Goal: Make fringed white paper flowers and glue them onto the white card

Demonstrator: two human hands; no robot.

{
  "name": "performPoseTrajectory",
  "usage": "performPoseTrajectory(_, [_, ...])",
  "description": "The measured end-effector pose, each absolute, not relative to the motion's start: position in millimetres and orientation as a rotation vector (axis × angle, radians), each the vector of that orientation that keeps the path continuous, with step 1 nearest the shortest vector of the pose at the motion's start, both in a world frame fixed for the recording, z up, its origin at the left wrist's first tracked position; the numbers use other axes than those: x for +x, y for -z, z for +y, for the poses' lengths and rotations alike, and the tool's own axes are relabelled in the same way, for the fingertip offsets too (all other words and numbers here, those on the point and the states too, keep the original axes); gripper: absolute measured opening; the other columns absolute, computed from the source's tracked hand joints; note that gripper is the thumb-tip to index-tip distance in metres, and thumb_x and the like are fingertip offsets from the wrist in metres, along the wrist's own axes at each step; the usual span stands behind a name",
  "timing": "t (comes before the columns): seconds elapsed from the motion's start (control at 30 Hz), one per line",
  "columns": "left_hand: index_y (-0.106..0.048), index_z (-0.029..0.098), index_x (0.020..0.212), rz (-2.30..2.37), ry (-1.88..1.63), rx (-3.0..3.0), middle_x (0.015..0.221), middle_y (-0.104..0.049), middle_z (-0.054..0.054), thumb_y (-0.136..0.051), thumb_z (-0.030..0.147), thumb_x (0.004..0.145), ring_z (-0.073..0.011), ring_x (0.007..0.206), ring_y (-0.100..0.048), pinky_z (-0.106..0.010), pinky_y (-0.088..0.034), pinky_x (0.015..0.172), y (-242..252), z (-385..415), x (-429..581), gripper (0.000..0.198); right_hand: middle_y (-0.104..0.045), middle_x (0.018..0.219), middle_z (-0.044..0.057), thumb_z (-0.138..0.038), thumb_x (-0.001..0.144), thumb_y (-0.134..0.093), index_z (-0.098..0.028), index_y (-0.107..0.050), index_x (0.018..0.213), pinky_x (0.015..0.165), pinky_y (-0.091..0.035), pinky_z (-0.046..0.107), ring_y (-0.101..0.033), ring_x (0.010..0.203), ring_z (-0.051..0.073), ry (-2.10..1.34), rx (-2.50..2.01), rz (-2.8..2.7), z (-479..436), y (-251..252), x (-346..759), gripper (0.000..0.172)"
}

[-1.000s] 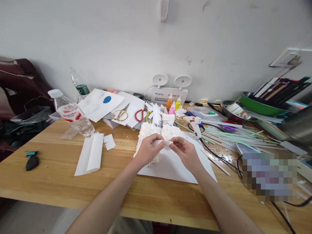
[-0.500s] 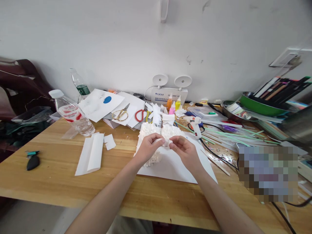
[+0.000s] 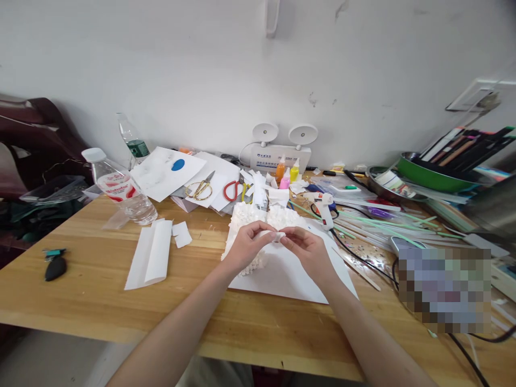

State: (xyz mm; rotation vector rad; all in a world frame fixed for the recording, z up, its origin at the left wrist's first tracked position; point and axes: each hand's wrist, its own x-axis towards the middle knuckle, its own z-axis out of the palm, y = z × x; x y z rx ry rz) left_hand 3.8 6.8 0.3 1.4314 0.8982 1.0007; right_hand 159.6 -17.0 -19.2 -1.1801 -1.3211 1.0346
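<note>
Between my two hands is a small piece of white paper [image 3: 278, 236], pinched at the fingertips. My left hand [image 3: 250, 244] is closed on its left side, and my right hand [image 3: 305, 248] grips the right side with thumb and index finger. Under them lies a white sheet [image 3: 294, 282]. Clusters of crumpled white paper bits [image 3: 285, 217] cover part of that sheet, behind my hands and beneath the left one. My fingers hide much of the held piece, so its exact shape cannot be made out.
A hot glue gun [image 3: 323, 209] stands right of the sheet, its black cable trailing right. Glue sticks, a green bowl of pens [image 3: 435, 174] and a blurred-out object crowd the right. Left are folded paper [image 3: 155, 252], a water bottle [image 3: 124, 193] and gold scissors [image 3: 199, 189].
My right fingertips have moved slightly left, closer to the left ones, around the paper piece. Everything on the table stays where it was.
</note>
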Motion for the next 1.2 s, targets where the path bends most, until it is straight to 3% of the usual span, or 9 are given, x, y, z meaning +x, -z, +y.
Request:
performPoseTrajectory(0.33, [-0.061,0.016,0.075,0.919,-1.028,1.397,0.075,-0.061,-0.002,-0.061,0.032,0.069,-0.0125,0.072,-0.055,-0.024,-0.042,0.068,1.7,7.9,4.5,0.018,-0.056,0.071,0.000,-0.032,0.069,-0.063,-0.018,-0.056,0.072,0.065,-0.046,0.026,-0.054,0.067,0.013,-1.088,-1.139,-1.296,-16.7,18.5,159.0,0.016])
performPoseTrajectory(0.53, [-0.061,0.016,0.077,0.914,-1.015,1.440,0.078,-0.062,-0.003,-0.058,0.033,0.071,-0.0132,0.074,-0.056,-0.024,-0.042,0.069,0.9,7.9,4.1,0.019,-0.061,0.081,0.003,-0.033,0.070,-0.062,-0.019,-0.059,0.083,0.069,-0.046,0.029,-0.056,0.072,0.015,-1.103,-1.157,-1.319,-16.9,17.5,159.3,0.019])
performPoseTrajectory(0.73, [-0.060,0.017,0.080,0.958,-0.979,1.589,0.083,-0.062,-0.002,-0.059,0.034,0.071,-0.0142,0.081,-0.056,-0.024,-0.041,0.075,-2.5,8.5,0.9,0.020,-0.059,0.073,0.001,-0.033,0.068,-0.064,-0.019,-0.058,0.074,0.068,-0.046,0.028,-0.056,0.070,0.014,-1.097,-1.147,-1.290,-16.5,20.7,160.9,0.016])
performPoseTrajectory(0.9, [-0.060,0.017,0.075,1.018,-0.955,1.711,0.077,-0.061,0.000,-0.057,0.032,0.072,-0.0135,0.076,-0.055,-0.023,-0.041,0.071,-2.2,10.3,-2.0,0.016,-0.058,0.071,0.001,-0.033,0.067,-0.065,-0.018,-0.058,0.074,0.066,-0.045,0.028,-0.055,0.067,0.014,-1.088,-1.168,-1.292,-15.7,21.2,160.8,0.018])
performPoseTrajectory(1.2, [-0.059,0.017,0.077,1.044,-0.964,1.742,0.078,-0.061,0.000,-0.053,0.032,0.075,-0.0137,0.077,-0.055,-0.023,-0.041,0.071,0.8,7.6,2.8,0.016,-0.058,0.077,0.001,-0.031,0.072,-0.061,-0.020,-0.058,0.077,0.069,-0.045,0.028,-0.055,0.072,0.014,-1.090,-1.094,-1.427,-18.6,21.0,159.7,0.012])
